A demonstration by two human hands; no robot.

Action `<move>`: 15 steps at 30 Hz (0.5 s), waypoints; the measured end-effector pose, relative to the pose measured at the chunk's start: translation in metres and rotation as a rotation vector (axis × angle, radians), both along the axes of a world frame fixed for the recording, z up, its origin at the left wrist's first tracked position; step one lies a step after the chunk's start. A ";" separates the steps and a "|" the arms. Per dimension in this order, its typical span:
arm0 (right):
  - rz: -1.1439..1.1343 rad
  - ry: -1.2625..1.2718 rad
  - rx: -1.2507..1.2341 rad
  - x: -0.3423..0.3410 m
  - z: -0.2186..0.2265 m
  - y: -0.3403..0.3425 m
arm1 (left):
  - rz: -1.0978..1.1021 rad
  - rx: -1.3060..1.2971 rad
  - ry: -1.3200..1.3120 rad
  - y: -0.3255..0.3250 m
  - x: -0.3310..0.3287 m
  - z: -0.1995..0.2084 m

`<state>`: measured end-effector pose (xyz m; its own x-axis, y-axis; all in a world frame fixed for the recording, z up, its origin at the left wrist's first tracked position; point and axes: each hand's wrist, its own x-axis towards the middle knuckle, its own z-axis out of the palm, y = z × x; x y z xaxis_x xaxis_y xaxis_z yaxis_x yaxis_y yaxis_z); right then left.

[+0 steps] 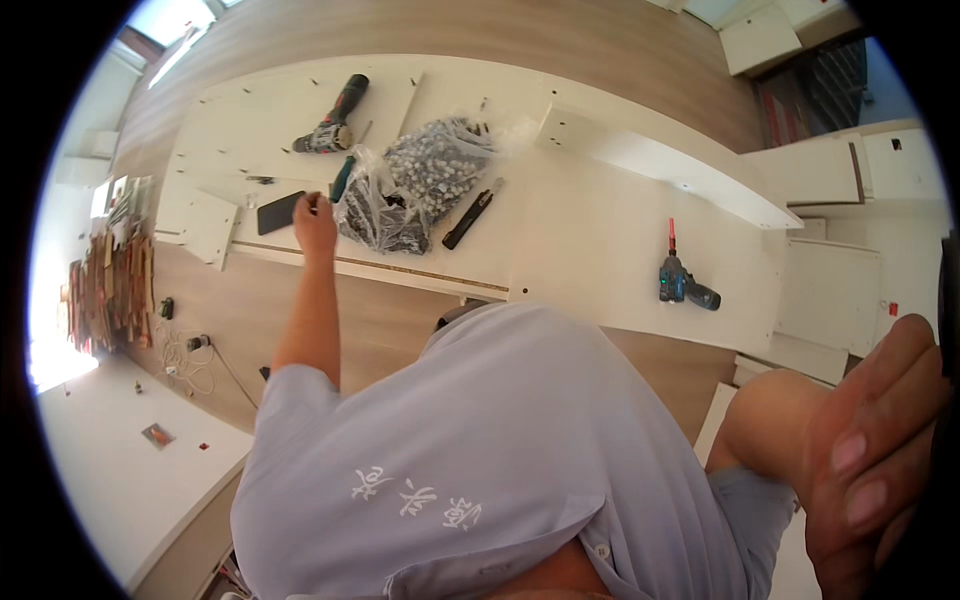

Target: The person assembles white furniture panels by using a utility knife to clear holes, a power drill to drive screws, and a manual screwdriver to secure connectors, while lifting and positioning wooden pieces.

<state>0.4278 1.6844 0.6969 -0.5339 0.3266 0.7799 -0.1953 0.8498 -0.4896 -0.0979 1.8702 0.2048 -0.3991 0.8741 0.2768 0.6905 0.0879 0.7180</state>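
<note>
The left arm reaches forward, almost straight, and ends in the left hand, its fingers bent inward; whether they grip anything is too small to tell. The right arm is bent, with the right hand raised close to the camera, fingers curled, nails showing, its outer side cut off.

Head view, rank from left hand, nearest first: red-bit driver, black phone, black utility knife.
1. Black phone: just left of the left hand.
2. Black utility knife: right, past the plastic bag.
3. Red-bit driver: farther right.
</note>
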 end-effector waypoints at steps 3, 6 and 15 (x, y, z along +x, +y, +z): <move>-0.019 -0.006 -0.015 -0.017 0.005 0.003 | 0.000 -0.194 0.164 0.052 -0.045 -0.042; -0.050 -0.009 -0.018 -0.031 0.008 0.004 | -0.076 -0.470 0.279 0.076 -0.044 -0.051; -0.096 0.001 -0.024 -0.051 0.007 0.008 | -0.331 -0.653 0.358 0.091 -0.020 -0.018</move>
<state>0.3764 1.6920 0.7043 -0.4987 0.3950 0.7715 -0.1141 0.8524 -0.5102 -0.1175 1.9608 0.1867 -0.0757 0.9604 -0.2680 0.9322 0.1636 0.3229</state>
